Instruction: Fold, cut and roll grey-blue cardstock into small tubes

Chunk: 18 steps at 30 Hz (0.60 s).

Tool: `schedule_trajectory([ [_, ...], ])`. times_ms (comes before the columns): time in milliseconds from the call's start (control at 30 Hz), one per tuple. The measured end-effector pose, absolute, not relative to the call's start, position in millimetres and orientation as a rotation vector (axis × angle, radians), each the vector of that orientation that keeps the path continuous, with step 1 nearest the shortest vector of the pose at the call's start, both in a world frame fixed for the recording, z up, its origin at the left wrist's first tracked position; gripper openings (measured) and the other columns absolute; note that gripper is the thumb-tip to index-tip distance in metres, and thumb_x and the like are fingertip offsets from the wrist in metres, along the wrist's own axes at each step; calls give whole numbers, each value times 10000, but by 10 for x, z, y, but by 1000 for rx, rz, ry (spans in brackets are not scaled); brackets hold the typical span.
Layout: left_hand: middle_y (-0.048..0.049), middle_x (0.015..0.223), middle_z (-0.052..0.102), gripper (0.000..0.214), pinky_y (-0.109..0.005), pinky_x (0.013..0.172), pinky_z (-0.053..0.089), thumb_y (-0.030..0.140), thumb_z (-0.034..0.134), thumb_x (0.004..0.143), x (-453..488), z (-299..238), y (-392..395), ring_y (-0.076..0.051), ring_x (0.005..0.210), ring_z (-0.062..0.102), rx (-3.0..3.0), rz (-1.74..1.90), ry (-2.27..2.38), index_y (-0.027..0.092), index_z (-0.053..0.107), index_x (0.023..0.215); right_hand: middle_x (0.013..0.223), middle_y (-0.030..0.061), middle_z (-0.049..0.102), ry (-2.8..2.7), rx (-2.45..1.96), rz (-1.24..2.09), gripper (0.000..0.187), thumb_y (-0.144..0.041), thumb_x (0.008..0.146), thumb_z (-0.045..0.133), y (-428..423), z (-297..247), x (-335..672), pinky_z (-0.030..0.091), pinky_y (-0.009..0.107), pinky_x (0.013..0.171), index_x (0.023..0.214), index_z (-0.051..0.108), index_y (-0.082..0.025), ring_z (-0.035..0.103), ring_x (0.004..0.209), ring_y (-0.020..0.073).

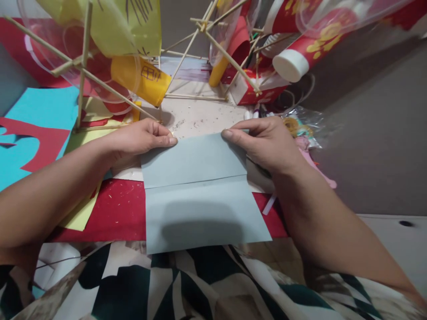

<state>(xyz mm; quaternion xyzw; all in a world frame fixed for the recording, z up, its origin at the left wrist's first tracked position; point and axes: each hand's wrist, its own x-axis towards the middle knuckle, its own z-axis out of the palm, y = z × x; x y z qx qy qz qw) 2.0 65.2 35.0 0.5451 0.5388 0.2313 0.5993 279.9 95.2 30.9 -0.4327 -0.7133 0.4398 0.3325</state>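
Observation:
A pale grey-blue sheet of paper lies in front of me, its far half folded toward me so a flap edge runs across the middle. My left hand pinches the sheet's far left corner with thumb and curled fingers. My right hand pinches the far right corner the same way. Both hands rest on the fold line at the far edge of the sheet.
Red paper and yellow and blue sheets lie under and left of the folded sheet. Bamboo-stick frames, a yellow paper cup, clear plastic cups and red printed cylinders crowd the far side. Patterned cloth covers my lap.

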Motion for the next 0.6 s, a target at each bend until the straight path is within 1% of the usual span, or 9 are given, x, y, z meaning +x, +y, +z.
schedule_trajectory([
  [167,-66,616,680,261,-253,434,431,363,796,791,60,348,628,-153,446,585,1203,615,1214,158,740,640,593,1,539,-1777,-1172,1190,317,-484,761,834,979,331,2812,350,295,476,718,673,-214,478,551,149],
  [267,-63,624,682,249,-260,441,435,362,797,788,72,334,621,-151,450,583,1149,654,1191,164,737,649,597,4,558,-1744,-1195,1171,339,-505,728,851,1014,332,2856,347,291,472,712,684,-211,468,542,143],
  [400,-34,576,643,247,-249,454,427,346,779,794,69,232,643,-130,464,551,1094,876,1172,175,699,635,608,1,581,-1628,-1244,1106,337,-474,653,902,1104,352,2963,327,270,466,706,702,-208,450,526,121],
  [500,-23,540,602,306,-253,470,443,360,783,792,96,156,668,-122,466,543,1043,1015,1171,166,643,601,589,-14,567,-1568,-1258,1081,309,-435,643,911,1159,386,3024,326,263,466,707,706,-213,448,508,108],
  [600,-22,556,609,335,-247,449,439,400,797,791,134,121,680,-115,460,546,974,1095,1175,161,631,626,577,-14,568,-1527,-1275,1041,313,-441,631,914,1186,400,3048,304,261,452,684,711,-209,443,492,105],
])
